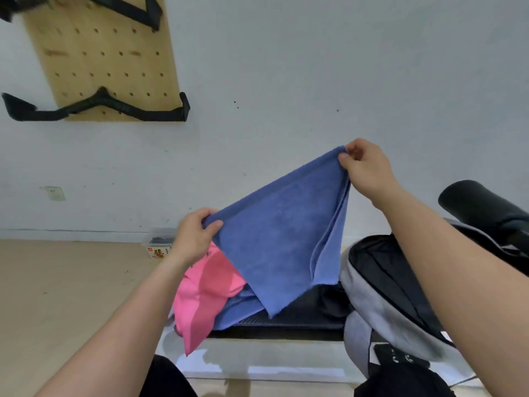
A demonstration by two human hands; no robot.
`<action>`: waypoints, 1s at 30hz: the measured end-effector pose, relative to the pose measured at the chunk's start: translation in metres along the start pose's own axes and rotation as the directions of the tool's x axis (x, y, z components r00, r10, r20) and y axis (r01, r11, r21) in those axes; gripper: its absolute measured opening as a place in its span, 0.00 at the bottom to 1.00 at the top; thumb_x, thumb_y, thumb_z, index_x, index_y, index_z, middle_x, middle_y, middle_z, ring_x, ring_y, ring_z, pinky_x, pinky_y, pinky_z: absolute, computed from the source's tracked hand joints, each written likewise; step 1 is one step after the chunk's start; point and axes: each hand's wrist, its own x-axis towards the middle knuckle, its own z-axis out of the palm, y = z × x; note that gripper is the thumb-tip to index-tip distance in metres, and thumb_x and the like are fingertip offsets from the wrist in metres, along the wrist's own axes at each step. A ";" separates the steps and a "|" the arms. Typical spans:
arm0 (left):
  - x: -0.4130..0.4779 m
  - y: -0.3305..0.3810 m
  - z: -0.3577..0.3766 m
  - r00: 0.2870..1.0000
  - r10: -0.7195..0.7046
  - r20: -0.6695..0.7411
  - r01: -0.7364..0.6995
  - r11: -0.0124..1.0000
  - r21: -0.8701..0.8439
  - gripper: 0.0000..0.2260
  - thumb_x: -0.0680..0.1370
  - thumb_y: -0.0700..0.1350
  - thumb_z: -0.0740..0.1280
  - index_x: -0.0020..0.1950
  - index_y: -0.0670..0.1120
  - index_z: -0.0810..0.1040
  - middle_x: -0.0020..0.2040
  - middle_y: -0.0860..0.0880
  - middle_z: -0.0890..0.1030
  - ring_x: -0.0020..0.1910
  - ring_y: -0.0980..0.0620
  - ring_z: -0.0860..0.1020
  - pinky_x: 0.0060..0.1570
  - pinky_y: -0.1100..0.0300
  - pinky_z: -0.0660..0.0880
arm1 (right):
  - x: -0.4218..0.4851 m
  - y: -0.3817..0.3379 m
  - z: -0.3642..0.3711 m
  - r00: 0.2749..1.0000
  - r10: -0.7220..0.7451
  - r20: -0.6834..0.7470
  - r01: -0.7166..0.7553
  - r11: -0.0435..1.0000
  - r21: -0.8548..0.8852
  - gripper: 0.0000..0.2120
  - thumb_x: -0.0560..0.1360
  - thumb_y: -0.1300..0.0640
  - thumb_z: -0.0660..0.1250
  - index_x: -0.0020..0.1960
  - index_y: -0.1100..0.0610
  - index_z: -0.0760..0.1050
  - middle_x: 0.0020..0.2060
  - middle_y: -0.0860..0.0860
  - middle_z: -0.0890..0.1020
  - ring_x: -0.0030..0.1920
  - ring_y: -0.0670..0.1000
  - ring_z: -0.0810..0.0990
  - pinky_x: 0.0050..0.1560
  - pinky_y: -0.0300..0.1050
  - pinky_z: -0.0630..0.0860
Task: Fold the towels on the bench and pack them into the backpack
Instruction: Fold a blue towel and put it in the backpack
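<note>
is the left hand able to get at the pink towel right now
Probably not yet. The left hand is pinching a corner of the blue towel, which the right hand holds up too. The pink towel lies just below that hand, so once freed the way looks open.

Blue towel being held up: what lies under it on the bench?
A crumpled pink towel and another blue towel lie on the black padded bench. The held blue towel hides their far parts.
</note>
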 end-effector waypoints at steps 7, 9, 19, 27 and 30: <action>0.039 0.033 -0.023 0.969 -0.099 -0.225 0.044 0.971 -0.236 0.03 0.75 0.39 0.72 0.48 0.41 0.81 0.40 0.46 0.83 0.40 0.49 0.80 0.42 0.55 0.80 | -0.016 0.041 0.000 0.961 0.274 -0.039 -0.267 0.954 0.133 0.05 0.76 0.55 0.63 0.47 0.55 0.76 0.44 0.53 0.81 0.48 0.58 0.81 0.54 0.61 0.80; 0.041 0.037 -0.017 0.966 -0.128 -0.226 0.064 0.961 -0.267 0.04 0.75 0.41 0.73 0.47 0.42 0.82 0.39 0.46 0.82 0.39 0.50 0.80 0.40 0.55 0.81 | -0.019 0.048 0.003 0.950 0.308 -0.053 -0.298 0.943 0.148 0.05 0.74 0.54 0.64 0.45 0.54 0.76 0.44 0.54 0.82 0.49 0.59 0.81 0.52 0.63 0.80; -0.008 0.066 0.059 0.980 -0.190 0.058 0.196 0.882 -0.429 0.04 0.76 0.39 0.73 0.42 0.41 0.80 0.33 0.46 0.80 0.28 0.53 0.79 0.32 0.59 0.78 | -0.102 0.040 0.057 0.957 0.263 0.120 -0.286 0.919 0.273 0.02 0.73 0.58 0.72 0.42 0.57 0.80 0.36 0.53 0.82 0.36 0.55 0.81 0.35 0.57 0.83; -0.036 0.068 0.077 0.969 -0.159 0.189 0.226 0.880 -0.419 0.05 0.77 0.41 0.71 0.48 0.41 0.85 0.40 0.44 0.86 0.37 0.51 0.84 0.40 0.60 0.80 | -0.142 0.035 0.098 0.986 0.116 0.117 -0.146 0.946 0.291 0.02 0.75 0.57 0.72 0.46 0.51 0.83 0.39 0.43 0.85 0.40 0.42 0.83 0.44 0.40 0.79; -0.039 0.066 0.071 0.973 -0.148 0.180 0.209 0.896 -0.392 0.04 0.78 0.41 0.71 0.47 0.43 0.86 0.39 0.46 0.86 0.38 0.51 0.85 0.41 0.60 0.80 | -0.148 0.033 0.103 0.988 0.116 0.103 -0.143 0.939 0.314 0.02 0.75 0.56 0.72 0.46 0.50 0.83 0.40 0.43 0.85 0.40 0.44 0.84 0.46 0.46 0.81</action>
